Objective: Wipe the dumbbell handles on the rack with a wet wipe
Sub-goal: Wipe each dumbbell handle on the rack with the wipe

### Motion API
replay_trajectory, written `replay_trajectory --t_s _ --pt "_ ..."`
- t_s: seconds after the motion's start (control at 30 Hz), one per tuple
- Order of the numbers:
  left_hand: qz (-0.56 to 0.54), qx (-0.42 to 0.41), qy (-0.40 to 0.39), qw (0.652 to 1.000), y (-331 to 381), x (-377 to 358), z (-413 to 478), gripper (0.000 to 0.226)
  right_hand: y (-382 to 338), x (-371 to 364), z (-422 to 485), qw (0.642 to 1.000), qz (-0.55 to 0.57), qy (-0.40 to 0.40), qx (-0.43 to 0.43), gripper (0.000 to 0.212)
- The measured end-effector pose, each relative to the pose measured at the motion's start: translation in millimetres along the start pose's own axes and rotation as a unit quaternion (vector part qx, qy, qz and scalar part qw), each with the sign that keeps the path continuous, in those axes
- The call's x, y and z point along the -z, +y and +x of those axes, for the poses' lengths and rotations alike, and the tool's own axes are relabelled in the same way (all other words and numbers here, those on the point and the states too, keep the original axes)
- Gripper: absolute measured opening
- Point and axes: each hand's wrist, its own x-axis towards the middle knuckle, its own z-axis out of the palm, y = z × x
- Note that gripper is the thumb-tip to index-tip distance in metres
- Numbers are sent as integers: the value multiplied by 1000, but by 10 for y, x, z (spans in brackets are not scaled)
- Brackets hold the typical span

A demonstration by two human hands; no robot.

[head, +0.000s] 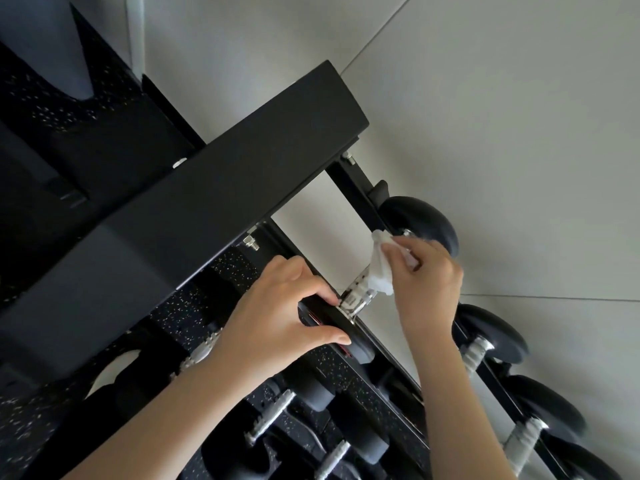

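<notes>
White wet wipe (379,273) is held in R hand (429,282) & pressed round chrome dumbbell handle (358,296) on upper rails of black rack (242,161); dumbbell's near end plate (332,318) is gripped by L hand (284,317), fingers curled

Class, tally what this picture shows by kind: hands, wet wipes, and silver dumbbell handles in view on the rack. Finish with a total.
2 hands: left hand, right hand
1 wet wipe
6 silver dumbbell handles
Total: 9
</notes>
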Motion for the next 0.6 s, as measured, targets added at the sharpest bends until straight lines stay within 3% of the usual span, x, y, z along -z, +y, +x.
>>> replay_trajectory --t_s 0.23,0.43,0.6 --pt "0 -1 -1 1000 -8 -8 -2 44 -21 -62 64 997 -2 35 -62 19" --pt "-5 -10 2 1000 -18 -8 0 42 -158 9 44 985 -87 -144 -24 21" --pt "-5 -14 13 1000 -13 -15 -5 41 -247 48 -101 962 -166 -214 37 26"
